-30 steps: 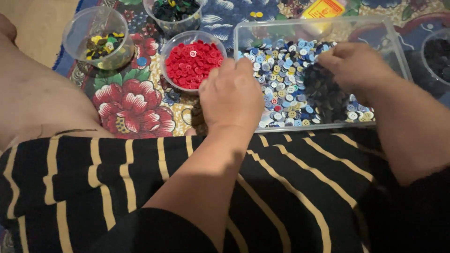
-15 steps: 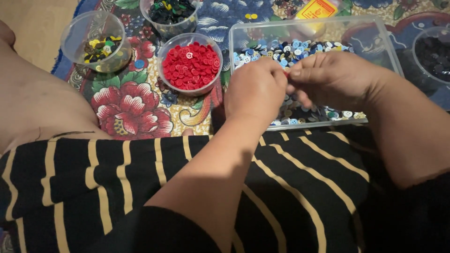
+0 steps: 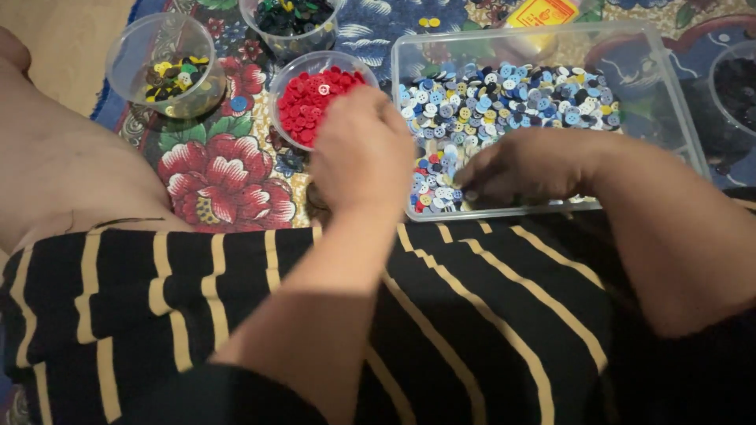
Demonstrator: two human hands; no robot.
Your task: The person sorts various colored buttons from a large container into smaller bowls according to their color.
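A clear rectangular plastic tray point(image 3: 661, 94) holds many mixed buttons point(image 3: 504, 98) in blue, white, black and other colours. My right hand point(image 3: 524, 165) lies inside the tray near its front edge, fingertips down among the buttons. My left hand point(image 3: 362, 153) hovers with curled fingers just right of a round clear bowl of red buttons point(image 3: 315, 98), seen from the back. What the fingers of either hand pinch is hidden.
A clear cup with yellow, green and black buttons point(image 3: 169, 75) stands at the far left. A cup of dark green buttons point(image 3: 291, 20) sits behind. A bowl of black buttons point(image 3: 736, 86) is at the right edge. All rest on a flowered cloth point(image 3: 224, 181); my striped lap point(image 3: 315, 315) fills the foreground.
My left hand has moved left, from the tray edge toward the red bowl. My right hand has dropped toward the tray's front edge into the buttons.
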